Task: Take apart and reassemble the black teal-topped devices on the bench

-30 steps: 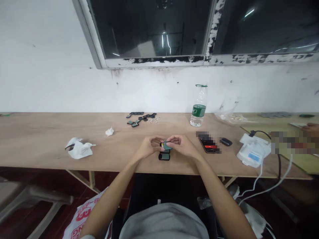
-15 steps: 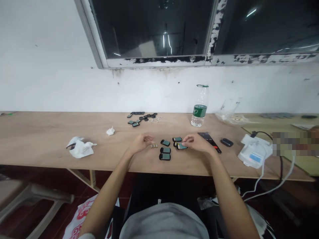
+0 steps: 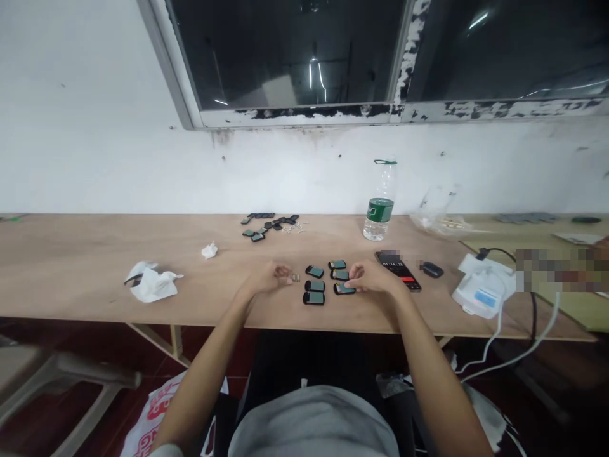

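Since black cases (image 3: 314,298) lie spaced in two rows, the left hand (image 3: 269,278) rests open beside tiny metal parts (image 3: 295,277) and the right hand (image 3: 373,279) loosely touches one case (image 3: 344,289).

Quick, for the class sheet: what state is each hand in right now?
Left hand: relaxed, open, holding nothing visible, beside small metal bits.
Right hand: fingers on a small black case; cannot tell if gripping.
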Demonstrator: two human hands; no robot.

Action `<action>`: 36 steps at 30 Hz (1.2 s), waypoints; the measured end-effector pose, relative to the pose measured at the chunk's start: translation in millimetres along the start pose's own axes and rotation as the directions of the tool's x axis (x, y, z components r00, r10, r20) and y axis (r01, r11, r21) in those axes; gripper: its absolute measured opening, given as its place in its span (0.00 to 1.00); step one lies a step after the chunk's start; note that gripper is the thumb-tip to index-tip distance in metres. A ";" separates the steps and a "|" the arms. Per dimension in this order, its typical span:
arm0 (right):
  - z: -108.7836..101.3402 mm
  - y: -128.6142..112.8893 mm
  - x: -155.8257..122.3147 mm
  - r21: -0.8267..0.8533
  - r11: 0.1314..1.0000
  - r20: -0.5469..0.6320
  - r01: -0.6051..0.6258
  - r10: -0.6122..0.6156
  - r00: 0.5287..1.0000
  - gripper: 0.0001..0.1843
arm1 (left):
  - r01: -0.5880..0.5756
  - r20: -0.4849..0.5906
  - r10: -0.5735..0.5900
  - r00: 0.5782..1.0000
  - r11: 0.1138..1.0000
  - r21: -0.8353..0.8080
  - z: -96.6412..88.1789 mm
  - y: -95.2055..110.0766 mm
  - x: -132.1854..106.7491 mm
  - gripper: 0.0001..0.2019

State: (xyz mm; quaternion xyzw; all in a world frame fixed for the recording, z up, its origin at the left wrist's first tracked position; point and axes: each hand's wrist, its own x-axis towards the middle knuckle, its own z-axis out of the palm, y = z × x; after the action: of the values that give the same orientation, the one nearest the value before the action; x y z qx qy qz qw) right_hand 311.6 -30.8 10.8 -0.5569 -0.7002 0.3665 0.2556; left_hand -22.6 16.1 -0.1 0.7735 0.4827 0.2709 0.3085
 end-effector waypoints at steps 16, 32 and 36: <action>56.9 -35.7 9.1 -0.303 0.897 -0.039 0.320 -0.347 0.937 0.08 | 0.061 -0.040 -0.054 0.998 0.979 0.195 5.0 -10.8 1.6 0.16; 64.5 -31.9 12.8 -0.248 0.939 -0.146 0.237 -0.278 0.949 0.08 | 0.079 -0.075 -0.061 0.995 0.962 0.260 6.9 -3.9 2.7 0.11; 63.1 -36.2 12.8 -0.048 0.961 -0.171 0.274 -0.278 0.945 0.07 | -0.087 -0.099 0.113 0.989 0.967 0.238 0.7 8.2 2.0 0.09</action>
State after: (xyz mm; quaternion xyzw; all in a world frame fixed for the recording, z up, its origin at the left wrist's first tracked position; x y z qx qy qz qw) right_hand 238.7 -36.9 1.1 -0.4866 -0.7500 0.2683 0.3588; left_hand -16.6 14.9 5.8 0.8114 0.4879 0.2708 0.1741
